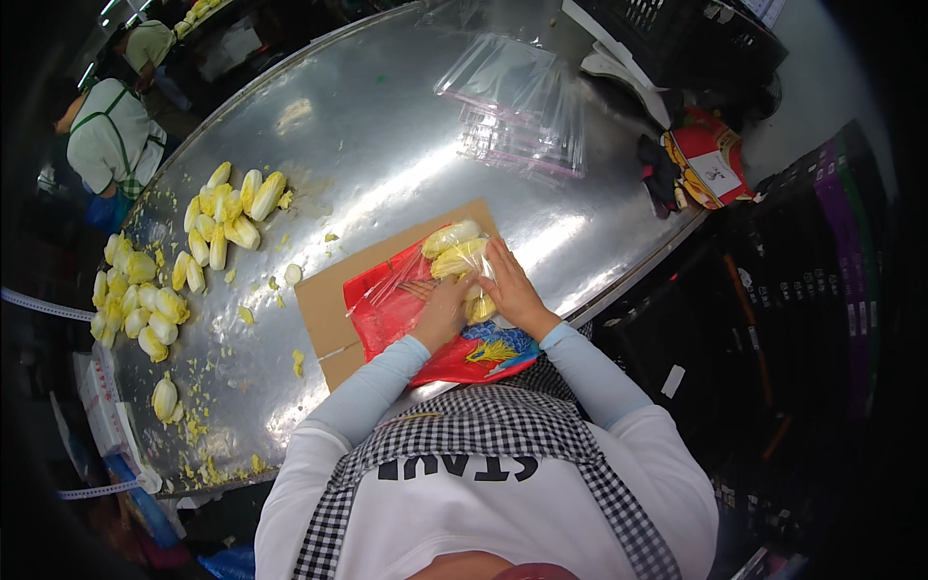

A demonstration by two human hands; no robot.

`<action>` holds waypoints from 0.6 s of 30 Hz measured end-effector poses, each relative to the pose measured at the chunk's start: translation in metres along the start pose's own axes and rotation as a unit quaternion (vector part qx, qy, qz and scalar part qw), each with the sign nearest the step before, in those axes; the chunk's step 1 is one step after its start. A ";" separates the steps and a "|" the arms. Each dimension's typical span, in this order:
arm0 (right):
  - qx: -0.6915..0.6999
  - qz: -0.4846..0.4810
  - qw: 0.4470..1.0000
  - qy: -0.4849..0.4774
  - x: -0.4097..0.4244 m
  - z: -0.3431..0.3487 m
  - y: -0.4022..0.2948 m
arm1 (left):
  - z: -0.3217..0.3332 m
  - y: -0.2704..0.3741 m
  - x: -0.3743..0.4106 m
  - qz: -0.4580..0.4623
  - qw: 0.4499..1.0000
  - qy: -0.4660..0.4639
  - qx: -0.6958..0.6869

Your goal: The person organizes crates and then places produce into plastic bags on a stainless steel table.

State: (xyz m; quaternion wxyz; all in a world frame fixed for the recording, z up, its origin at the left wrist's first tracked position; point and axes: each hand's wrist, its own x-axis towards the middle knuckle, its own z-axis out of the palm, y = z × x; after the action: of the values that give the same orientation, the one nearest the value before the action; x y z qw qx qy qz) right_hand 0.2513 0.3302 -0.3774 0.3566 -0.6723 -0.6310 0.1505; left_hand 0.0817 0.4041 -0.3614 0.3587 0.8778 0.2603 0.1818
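Note:
A clear plastic bag (384, 286) holding several yellow baby napa cabbages (458, 255) lies on a red plastic sheet (391, 326) with a blue and yellow pattern. Under the sheet is a flat piece of brown cardboard (319, 308). My left hand (444, 310) rests over the bag at the left side of the cabbages, its fingers bent over the film. Flat against the bag's right side lies my right hand (516, 286), fingers extended. Whether either hand pinches the film cannot be told.
Loose cabbages (217, 210) and leaf scraps spread over the left of the metal table (348, 159). Stacked clear bags (518, 116) lie at the far side. A red printed bag (710, 163) sits by the right edge, near black crates (696, 43). Two people are beyond the table at upper left.

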 end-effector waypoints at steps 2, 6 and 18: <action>0.038 0.008 0.999 -0.008 -0.002 -0.007 -0.005 | -0.002 -0.006 -0.006 0.066 0.996 0.039 -0.048; -0.068 -0.022 0.997 -0.006 -0.002 -0.005 -0.015 | 0.003 -0.018 -0.011 0.041 0.994 0.044 -0.087; -0.025 -0.182 0.981 -0.066 -0.036 -0.019 -0.090 | -0.106 -0.063 -0.057 -0.104 0.993 -0.049 -0.015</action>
State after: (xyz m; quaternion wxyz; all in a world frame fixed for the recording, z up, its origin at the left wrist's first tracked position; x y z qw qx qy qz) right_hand 0.1911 0.2861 -0.3124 0.3187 -0.5432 -0.7687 0.1118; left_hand -0.0374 0.4655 -0.3428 0.4008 0.8484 0.3297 0.1039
